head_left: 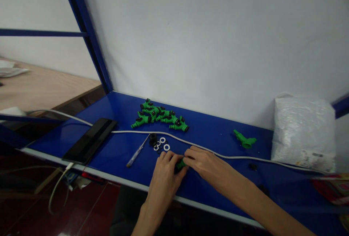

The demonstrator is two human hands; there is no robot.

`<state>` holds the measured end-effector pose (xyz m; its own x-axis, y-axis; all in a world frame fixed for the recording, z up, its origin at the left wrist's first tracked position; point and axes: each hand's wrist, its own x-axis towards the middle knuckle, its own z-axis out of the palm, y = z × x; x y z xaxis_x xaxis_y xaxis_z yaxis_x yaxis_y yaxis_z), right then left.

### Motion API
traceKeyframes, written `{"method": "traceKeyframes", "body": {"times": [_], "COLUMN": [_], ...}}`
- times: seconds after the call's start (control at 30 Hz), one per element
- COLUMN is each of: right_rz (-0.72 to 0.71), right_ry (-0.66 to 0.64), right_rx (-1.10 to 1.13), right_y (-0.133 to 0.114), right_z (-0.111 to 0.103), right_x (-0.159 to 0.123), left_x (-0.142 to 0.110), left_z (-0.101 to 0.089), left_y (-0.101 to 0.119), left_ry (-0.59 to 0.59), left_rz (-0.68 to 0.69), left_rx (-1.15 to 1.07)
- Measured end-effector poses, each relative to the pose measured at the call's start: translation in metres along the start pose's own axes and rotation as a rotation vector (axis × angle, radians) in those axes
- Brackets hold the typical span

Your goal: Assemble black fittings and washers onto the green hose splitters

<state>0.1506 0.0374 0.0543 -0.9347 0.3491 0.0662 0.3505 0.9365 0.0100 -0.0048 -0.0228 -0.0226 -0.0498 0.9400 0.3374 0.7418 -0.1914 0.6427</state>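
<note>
Between both hands, low over the front part of the blue shelf [207, 188], is a green plastic hose splitter [180, 164], mostly hidden by fingers. My left hand [167, 168] is wrapped round it from the left. From the right, my right hand [197, 159] pinches its upper end with thumb and fingers. Just beyond my left hand lie white ring washers [166, 147] and a black plastic fitting [153, 139]. A clear-handled screwdriver [135, 156] rests to their left. Several green splitters with black valves [140, 119] lie in a group farther back.
A single green splitter body [244, 139] lies right of centre, near a wrapped plastic package [302, 134]. One white cable [226, 157] crosses the shelf. At left is a black phone or tablet [89, 140] with a cable plugged in. Small black parts [253, 167] lie by my right forearm.
</note>
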Motion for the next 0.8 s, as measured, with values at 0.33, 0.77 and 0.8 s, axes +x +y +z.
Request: {"method": "traceKeyframes", "body": {"times": [0.33,0.77,0.8], "right_rz": [0.147,0.266,0.233], "right_ry": [0.028,0.484,0.501], "right_rx": [0.218,0.059,-0.035], "right_y": [0.011,-0.013,-0.021], "right_z": [0.009,-0.026,-0.038], "right_x": [-0.002,-0.04,-0.047], "left_x": [-0.001,-0.001,-0.001], "left_z": [0.005,0.006,0.005], "left_y": [-0.006,-0.008,-0.007], "left_ry": [-0.032,0.046,0.042], "left_rz": [-0.027,0.019,0.021], "left_rx": [0.013,0.026,0.027]}}
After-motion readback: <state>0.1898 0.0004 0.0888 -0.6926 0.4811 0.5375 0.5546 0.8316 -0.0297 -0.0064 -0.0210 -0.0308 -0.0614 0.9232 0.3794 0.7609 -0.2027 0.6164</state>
